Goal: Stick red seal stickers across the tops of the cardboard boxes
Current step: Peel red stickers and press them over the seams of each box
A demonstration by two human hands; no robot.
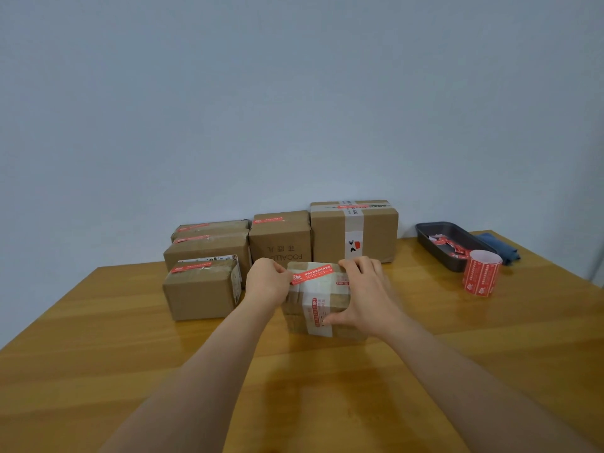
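Currently your left hand pinches the red seal sticker at 9 o'clock while your right hand grips the box.

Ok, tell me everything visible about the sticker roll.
The sticker roll is a loose cylinder of white backing paper with red stickers printed in white facing outward. It stands upright on end on the wooden table, at the right, just in front of the dark tray; whether they touch is unclear. Neither hand touches it.
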